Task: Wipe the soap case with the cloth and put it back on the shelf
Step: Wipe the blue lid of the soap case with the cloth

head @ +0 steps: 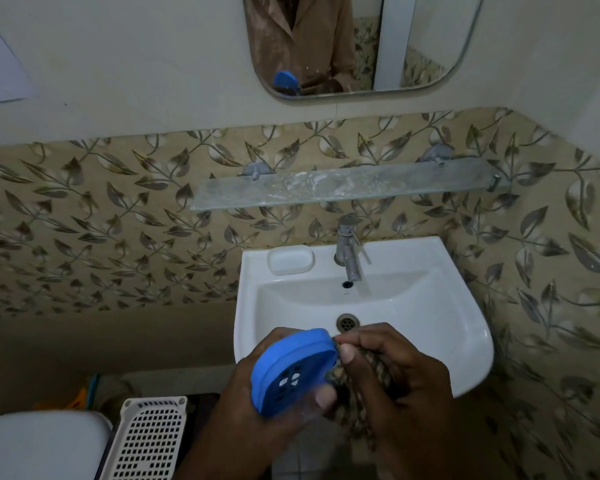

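Soap case (293,370) gripped by left hand (257,410), right hand (395,382) pinching cloth (357,393) against its rim

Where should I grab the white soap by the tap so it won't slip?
Probably by its two long sides, coming from above. The soap lies flat on the sink ledge left of the tap, its top rounded, so only its sides offer a grip.
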